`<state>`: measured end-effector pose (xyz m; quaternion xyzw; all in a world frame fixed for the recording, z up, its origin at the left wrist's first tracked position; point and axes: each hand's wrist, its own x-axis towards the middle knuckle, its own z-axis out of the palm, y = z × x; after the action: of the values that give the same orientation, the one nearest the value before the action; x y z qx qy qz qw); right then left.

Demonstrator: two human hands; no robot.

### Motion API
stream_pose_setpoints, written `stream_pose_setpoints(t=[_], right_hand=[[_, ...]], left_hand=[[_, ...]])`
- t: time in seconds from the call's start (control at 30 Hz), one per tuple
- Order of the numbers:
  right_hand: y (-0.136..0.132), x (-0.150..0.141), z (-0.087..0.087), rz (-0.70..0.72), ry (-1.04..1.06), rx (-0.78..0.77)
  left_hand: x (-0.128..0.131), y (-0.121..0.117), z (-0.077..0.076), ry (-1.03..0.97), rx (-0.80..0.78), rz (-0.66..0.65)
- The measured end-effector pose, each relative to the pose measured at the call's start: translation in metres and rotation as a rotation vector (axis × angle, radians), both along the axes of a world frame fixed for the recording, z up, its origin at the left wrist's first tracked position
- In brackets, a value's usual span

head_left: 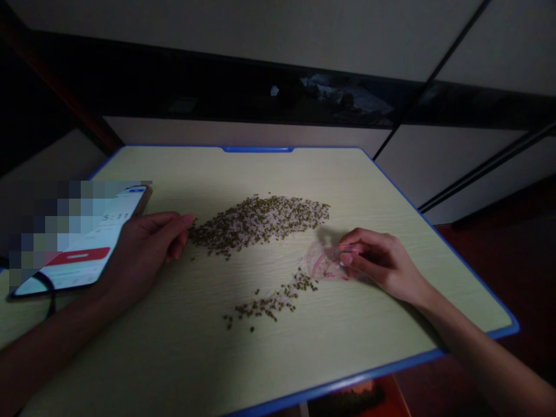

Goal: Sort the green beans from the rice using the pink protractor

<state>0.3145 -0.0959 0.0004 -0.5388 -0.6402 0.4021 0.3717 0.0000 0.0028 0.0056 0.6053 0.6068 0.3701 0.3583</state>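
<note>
A long heap of small green mung beans (264, 220) mixed with tiny pale grains lies across the middle of the table. My left hand (158, 231) is at the heap's left end, its thumb and forefinger pinched together; whatever is between them is too small to make out. A thin clear plastic piece with pink markings (325, 263) is pinched between the thumb and fingers of my right hand (377, 258). It leans low over the tabletop, just beyond the right end of a smaller strip of beans (273, 304) in front of the heap.
The pale wood-grain table (174, 359) has a blue rim. A lit phone (93, 243), partly blurred out, lies at the left beside my left forearm, with a dark cable (50, 286) near it. Cabinet fronts (243, 35) stand behind. An orange container (391, 397) shows below the front edge.
</note>
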Motion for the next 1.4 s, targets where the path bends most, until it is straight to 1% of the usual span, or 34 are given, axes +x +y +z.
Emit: stream_pose_setpoints(t=[0.23, 0.47, 0.6, 0.73, 0.97, 1.1, 1.4], right_hand=[[-0.0016, 0.0004, 0.0022, 0.026, -0.014, -0.01], [-0.0034, -0.0016, 0.0011, 0.03, 0.001, -0.017], [-0.0029, -0.0031, 0.0023, -0.003, -0.016, -0.028], [-0.0033, -0.0022, 0.0029, -0.04, -0.004, -0.029], [-0.0054, -0.0026, 0.0025, 0.037, 0.032, -0.069], [-0.0052, -0.0047, 0.0037, 0.045, 0.011, -0.06], [-0.0045, -0.0037, 0.0027, -0.007, -0.011, -0.052]], left_hand=[[-0.0015, 0.0002, 0.0008, 0.018, -0.017, 0.007], [-0.0031, 0.001, -0.0024, -0.005, -0.024, 0.011], [-0.0044, 0.0023, -0.003, -0.004, -0.021, 0.023], [-0.0044, 0.002, -0.0019, 0.047, -0.007, 0.005], [-0.0027, 0.0002, 0.0007, 0.038, 0.004, 0.005], [0.0002, -0.0002, 0.0033, 0.054, -0.002, 0.009], [0.0013, -0.0025, 0.0053, 0.051, -0.014, 0.022]])
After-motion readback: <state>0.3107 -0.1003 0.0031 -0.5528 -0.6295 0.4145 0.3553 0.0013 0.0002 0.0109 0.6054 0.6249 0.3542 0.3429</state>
